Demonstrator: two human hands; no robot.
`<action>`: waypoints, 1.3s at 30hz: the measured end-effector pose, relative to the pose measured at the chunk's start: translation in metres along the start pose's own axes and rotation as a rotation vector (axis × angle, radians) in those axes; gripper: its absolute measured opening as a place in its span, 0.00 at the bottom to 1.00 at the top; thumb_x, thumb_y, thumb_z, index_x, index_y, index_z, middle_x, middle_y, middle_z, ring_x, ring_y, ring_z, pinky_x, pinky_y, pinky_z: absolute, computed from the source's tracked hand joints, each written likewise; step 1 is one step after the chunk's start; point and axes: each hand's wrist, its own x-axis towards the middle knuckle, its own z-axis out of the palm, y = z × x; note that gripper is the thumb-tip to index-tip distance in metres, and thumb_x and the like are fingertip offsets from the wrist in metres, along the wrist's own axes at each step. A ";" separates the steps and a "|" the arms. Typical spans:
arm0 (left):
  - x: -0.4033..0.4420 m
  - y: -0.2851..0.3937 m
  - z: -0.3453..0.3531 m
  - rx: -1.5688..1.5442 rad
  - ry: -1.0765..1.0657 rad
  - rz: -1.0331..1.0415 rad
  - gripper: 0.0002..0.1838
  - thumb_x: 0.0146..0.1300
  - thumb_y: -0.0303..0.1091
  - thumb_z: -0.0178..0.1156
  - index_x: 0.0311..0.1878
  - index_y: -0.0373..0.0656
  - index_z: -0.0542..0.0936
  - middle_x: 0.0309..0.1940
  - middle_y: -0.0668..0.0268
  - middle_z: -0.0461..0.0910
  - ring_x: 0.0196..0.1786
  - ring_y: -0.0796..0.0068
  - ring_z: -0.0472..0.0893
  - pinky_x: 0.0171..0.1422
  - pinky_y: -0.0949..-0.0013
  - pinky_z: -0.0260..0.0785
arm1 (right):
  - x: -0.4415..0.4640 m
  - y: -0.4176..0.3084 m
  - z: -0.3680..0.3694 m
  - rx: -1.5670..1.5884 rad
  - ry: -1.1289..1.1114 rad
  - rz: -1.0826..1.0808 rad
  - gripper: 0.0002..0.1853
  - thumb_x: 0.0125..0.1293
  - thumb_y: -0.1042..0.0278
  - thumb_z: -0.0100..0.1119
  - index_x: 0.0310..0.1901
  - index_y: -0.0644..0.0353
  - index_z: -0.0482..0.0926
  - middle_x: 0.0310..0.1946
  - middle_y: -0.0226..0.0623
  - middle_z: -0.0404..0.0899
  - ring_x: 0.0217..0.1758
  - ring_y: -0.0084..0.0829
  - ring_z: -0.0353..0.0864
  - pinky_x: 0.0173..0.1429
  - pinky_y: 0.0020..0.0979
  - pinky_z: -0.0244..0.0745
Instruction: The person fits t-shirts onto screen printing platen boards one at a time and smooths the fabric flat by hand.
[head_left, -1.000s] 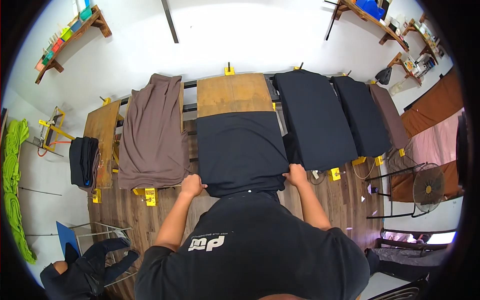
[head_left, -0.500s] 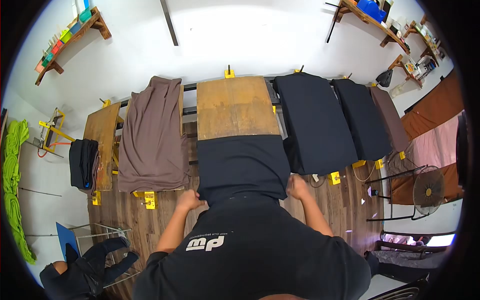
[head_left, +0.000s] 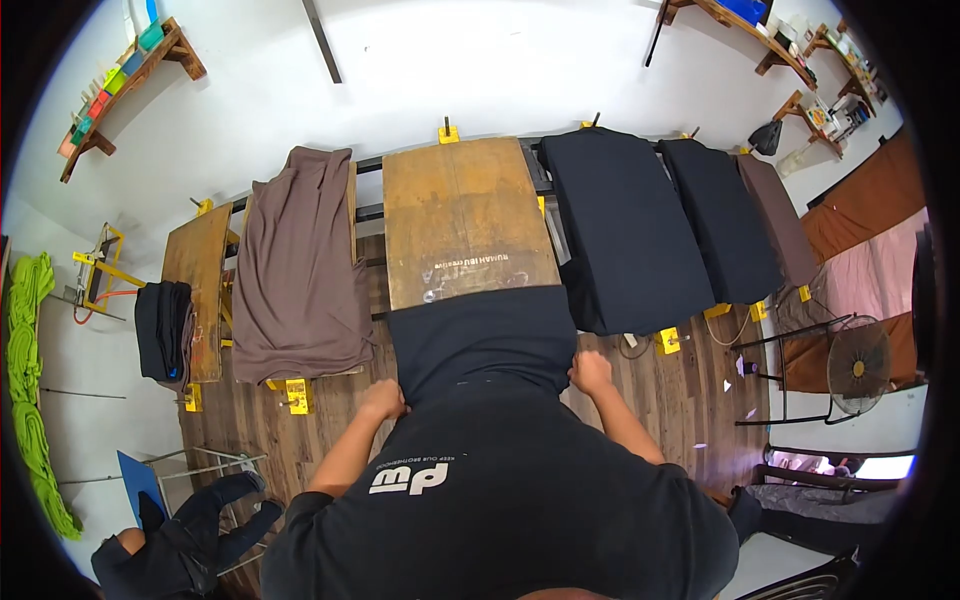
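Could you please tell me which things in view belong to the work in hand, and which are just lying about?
In use:
- dark cloth, over the near end of the wooden board
- left hand and right hand, gripping its sides

Apparently aside:
- brown cloth
- folded pile
- green cloth
- fan

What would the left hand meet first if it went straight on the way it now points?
The left hand would likely meet the black cloth first, as it already seems to grip its side. Beyond lies the wooden board, though depth is unclear here.
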 end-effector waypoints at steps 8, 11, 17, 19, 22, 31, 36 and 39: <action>0.011 -0.006 -0.001 -0.201 0.177 0.069 0.29 0.42 0.55 0.86 0.31 0.41 0.83 0.36 0.53 0.89 0.44 0.49 0.89 0.51 0.52 0.81 | -0.004 -0.007 -0.007 0.193 0.062 0.106 0.24 0.60 0.64 0.73 0.56 0.55 0.76 0.52 0.48 0.86 0.57 0.53 0.86 0.60 0.53 0.82; 0.025 0.000 -0.015 -0.284 0.175 0.022 0.28 0.46 0.55 0.85 0.29 0.39 0.82 0.34 0.53 0.88 0.43 0.48 0.88 0.49 0.50 0.80 | 0.010 -0.023 -0.026 0.236 0.240 0.039 0.25 0.60 0.62 0.73 0.57 0.59 0.77 0.52 0.50 0.86 0.57 0.53 0.86 0.60 0.52 0.82; 0.021 -0.001 0.003 -0.188 0.268 -0.003 0.23 0.56 0.53 0.81 0.29 0.41 0.85 0.36 0.51 0.88 0.45 0.46 0.88 0.50 0.49 0.80 | 0.019 -0.015 -0.003 0.090 0.231 0.043 0.15 0.62 0.57 0.75 0.37 0.61 0.84 0.39 0.50 0.88 0.45 0.55 0.88 0.50 0.52 0.83; 0.013 -0.006 0.022 -0.130 0.159 0.019 0.22 0.56 0.54 0.80 0.31 0.43 0.87 0.39 0.50 0.89 0.46 0.46 0.88 0.51 0.48 0.81 | 0.001 -0.002 0.012 0.194 0.049 0.058 0.15 0.63 0.59 0.74 0.33 0.62 0.82 0.35 0.51 0.87 0.44 0.56 0.88 0.47 0.51 0.83; 0.025 -0.029 0.085 -0.113 0.080 0.045 0.20 0.58 0.54 0.78 0.32 0.45 0.88 0.39 0.49 0.89 0.47 0.46 0.88 0.52 0.48 0.81 | -0.019 0.032 0.077 0.278 -0.094 -0.090 0.13 0.62 0.64 0.74 0.33 0.62 0.80 0.30 0.57 0.84 0.41 0.59 0.86 0.43 0.54 0.80; 0.018 0.007 0.047 -0.148 0.477 -0.006 0.43 0.44 0.52 0.86 0.58 0.33 0.82 0.54 0.50 0.87 0.61 0.48 0.85 0.69 0.50 0.76 | -0.011 0.011 0.039 0.389 0.224 -0.110 0.41 0.51 0.68 0.75 0.68 0.58 0.67 0.67 0.55 0.71 0.66 0.57 0.75 0.71 0.47 0.73; 0.060 -0.002 0.041 -0.950 -0.174 0.291 0.52 0.47 0.32 0.86 0.75 0.31 0.69 0.66 0.59 0.82 0.65 0.64 0.81 0.72 0.61 0.72 | 0.023 -0.023 0.006 0.540 -0.248 -0.330 0.58 0.45 0.51 0.80 0.76 0.71 0.63 0.71 0.61 0.71 0.74 0.58 0.71 0.78 0.45 0.67; 0.056 0.007 0.077 -1.201 -0.179 0.239 0.41 0.49 0.28 0.84 0.68 0.31 0.78 0.61 0.60 0.86 0.63 0.66 0.83 0.72 0.62 0.72 | 0.028 -0.043 0.030 0.453 -0.396 -0.410 0.59 0.46 0.49 0.81 0.77 0.66 0.62 0.68 0.61 0.75 0.73 0.59 0.73 0.75 0.48 0.71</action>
